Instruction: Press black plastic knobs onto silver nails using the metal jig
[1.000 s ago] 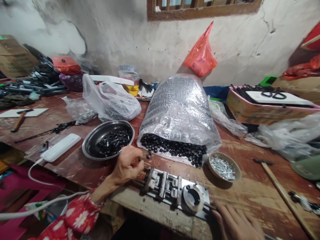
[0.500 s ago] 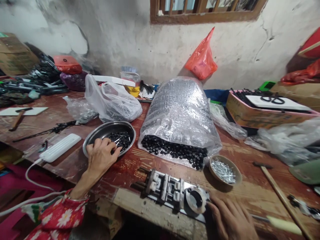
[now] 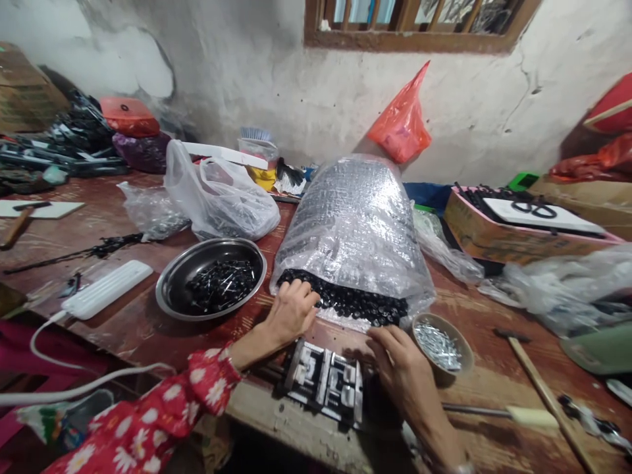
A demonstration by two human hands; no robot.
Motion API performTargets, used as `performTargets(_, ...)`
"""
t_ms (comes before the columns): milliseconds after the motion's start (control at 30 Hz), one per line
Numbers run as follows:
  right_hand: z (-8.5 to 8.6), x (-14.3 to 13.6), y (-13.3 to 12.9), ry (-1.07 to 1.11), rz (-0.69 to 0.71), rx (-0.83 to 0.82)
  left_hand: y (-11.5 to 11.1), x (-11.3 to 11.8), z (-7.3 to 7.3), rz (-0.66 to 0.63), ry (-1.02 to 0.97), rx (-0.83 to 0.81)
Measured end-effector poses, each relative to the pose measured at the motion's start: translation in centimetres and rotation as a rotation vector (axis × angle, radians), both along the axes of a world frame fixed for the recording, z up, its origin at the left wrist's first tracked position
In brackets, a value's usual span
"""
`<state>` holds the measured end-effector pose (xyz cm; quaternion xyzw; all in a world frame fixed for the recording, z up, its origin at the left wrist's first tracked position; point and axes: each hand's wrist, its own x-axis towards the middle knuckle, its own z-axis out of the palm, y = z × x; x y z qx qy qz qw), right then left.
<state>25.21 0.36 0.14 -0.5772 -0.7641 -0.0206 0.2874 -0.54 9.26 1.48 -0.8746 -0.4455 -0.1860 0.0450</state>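
My left hand (image 3: 295,308) is at the front left of the large clear bubble-wrap bag (image 3: 350,224), its curled fingertips among the small black round parts (image 3: 368,304) at the mouth. What those fingers hold, if anything, is hidden. Over the right end of the metal jig (image 3: 324,382) reaches my right hand (image 3: 402,365), fingers apart and bent toward the bag's front edge, with nothing visible in them. A steel bowl (image 3: 166,299) holds black parts with metal pins (image 3: 224,286). Beside my right hand stands a small bowl (image 3: 468,359) of silvery screws or pins (image 3: 439,343).
A hammer (image 3: 543,388) and a rod with a pale handle (image 3: 530,416) lie at the right. On the left are a white power strip (image 3: 108,288) and a white plastic bag (image 3: 232,204). A pink-edged box (image 3: 523,234) stands at the back right.
My left hand has left the steel bowl and moved right to the bag's mouth. My right hand has moved up and left from beside the jig, now covering its round ring.
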Motion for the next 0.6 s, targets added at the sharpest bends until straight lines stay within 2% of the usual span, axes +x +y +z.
performTargets(133,0.4,-2.5,4.9,-0.170,0.081,-0.072,1.7,2.0,-1.9,-0.033,0.019,-0.021)
performTargets(267,-0.1,-3.8,7.4,-0.222,0.101,-0.081,2.4,1.6,-3.0,-0.061,-0.021,-0.036)
performTargets(367,-0.5,-3.9,7.7,-0.209,0.095,-0.089,2.4,0.9,-2.9,-0.089,-0.085,-0.066)
performTargets(467,-0.8,-3.5,7.2,-0.153,0.064,-0.112,1.8,0.1,-2.2,-0.090,-0.176,-0.093)
performTargets(600,-0.2,-2.8,4.7,0.015,0.032,-0.177,-1.0,-1.2,-0.7,-0.169,-0.429,-0.193)
